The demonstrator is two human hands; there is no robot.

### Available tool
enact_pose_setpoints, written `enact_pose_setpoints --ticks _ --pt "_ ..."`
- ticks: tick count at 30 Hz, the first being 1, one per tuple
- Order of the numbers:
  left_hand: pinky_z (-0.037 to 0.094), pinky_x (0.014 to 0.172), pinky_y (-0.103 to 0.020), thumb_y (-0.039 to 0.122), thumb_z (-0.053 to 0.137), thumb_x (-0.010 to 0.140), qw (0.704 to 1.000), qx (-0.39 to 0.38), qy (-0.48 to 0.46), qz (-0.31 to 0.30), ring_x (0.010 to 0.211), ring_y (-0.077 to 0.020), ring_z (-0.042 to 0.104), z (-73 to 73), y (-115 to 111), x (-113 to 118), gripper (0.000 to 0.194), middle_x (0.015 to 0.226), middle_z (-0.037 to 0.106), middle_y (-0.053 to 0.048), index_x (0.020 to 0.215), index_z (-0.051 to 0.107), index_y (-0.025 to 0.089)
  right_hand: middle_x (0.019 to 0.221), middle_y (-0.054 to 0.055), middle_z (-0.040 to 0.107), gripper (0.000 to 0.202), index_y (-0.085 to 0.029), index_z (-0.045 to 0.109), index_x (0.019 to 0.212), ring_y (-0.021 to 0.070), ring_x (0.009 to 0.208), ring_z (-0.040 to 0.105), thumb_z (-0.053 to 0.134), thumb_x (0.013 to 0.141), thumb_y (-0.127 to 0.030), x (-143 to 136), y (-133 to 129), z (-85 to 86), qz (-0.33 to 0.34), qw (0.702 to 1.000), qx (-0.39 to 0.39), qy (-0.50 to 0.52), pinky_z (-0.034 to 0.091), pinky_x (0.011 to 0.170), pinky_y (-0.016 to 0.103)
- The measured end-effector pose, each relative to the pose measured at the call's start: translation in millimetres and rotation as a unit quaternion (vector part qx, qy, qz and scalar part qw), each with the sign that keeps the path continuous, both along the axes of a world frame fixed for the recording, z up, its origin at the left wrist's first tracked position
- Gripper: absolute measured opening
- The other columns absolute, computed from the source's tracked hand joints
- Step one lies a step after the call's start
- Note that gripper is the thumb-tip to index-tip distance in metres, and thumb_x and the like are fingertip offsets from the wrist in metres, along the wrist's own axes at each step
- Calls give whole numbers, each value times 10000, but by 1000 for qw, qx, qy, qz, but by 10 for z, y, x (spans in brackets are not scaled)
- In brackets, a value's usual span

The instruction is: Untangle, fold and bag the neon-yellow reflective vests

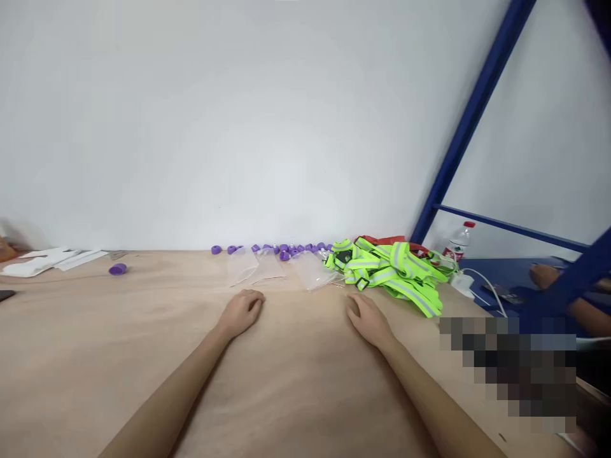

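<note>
My left hand (242,312) rests on the wooden table (286,381), fingers loosely curled together, with nothing seen in it. To its right, my right hand (368,318) lies on the table too, its fingers a little apart and holding nothing. Just beyond my hands are clear plastic bags (315,270). Several purple caps (284,256) lie in a row along the wall behind the bags. A heap of neon yellow-green reflective straps (396,270) with black buckles sits beyond my right hand. One purple cap (118,269) lies apart at the left.
White papers (57,259) lie at the far left. A red-capped bottle (459,242), a white cable and a blue metal frame (472,121) stand at the right. Another person's hand (544,276) shows beyond the frame; a pixelated patch hides the lower right.
</note>
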State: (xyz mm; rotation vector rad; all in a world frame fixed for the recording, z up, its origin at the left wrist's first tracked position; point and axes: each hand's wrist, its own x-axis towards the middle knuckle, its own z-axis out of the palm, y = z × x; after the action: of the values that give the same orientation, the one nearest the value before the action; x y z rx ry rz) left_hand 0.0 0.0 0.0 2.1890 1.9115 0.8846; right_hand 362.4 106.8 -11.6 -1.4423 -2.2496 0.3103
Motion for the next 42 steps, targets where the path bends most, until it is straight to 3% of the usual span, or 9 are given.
enact_pose_setpoints --ticks 16,22,26,37,42 --pt "504 997 -447 371 459 912 1000 4 -31 -4 1087 -279 671 -38 34 -58 311 1135 752 -58 952 741 246 1230 119 686 325 -178 682 1126 261 1194 604 523 851 -247 102 35 -38 32 993 -10 117 436 1062 404" --pt "532 944 -401 457 521 911 999 -7 -44 -6 1067 -268 679 -12 23 -54 303 1126 755 -42 845 742 261 1039 85 739 228 -204 683 957 257 1010 674 517 842 -311 131 41 -37 30 985 -18 169 501 934 389" --pt "527 960 -410 503 481 938 999 -10 -50 2 1079 -278 680 -5 18 -45 377 1136 758 -53 864 759 259 988 85 749 268 -210 680 874 260 963 680 487 866 -395 123 37 -33 36 980 -19 194 502 902 376" --pt "498 990 -419 486 430 957 998 -14 -53 -3 1103 -277 666 2 30 -48 412 1149 759 -52 901 767 254 956 87 767 360 -213 710 851 270 921 698 472 875 -482 96 12 15 28 980 -7 198 518 846 368" --pt "489 992 -430 478 414 953 998 -12 -54 -6 1084 -280 661 27 26 -24 420 1125 762 -62 893 756 243 942 95 766 354 -211 715 886 275 890 701 446 893 -440 64 -54 77 -19 984 32 174 526 821 370"
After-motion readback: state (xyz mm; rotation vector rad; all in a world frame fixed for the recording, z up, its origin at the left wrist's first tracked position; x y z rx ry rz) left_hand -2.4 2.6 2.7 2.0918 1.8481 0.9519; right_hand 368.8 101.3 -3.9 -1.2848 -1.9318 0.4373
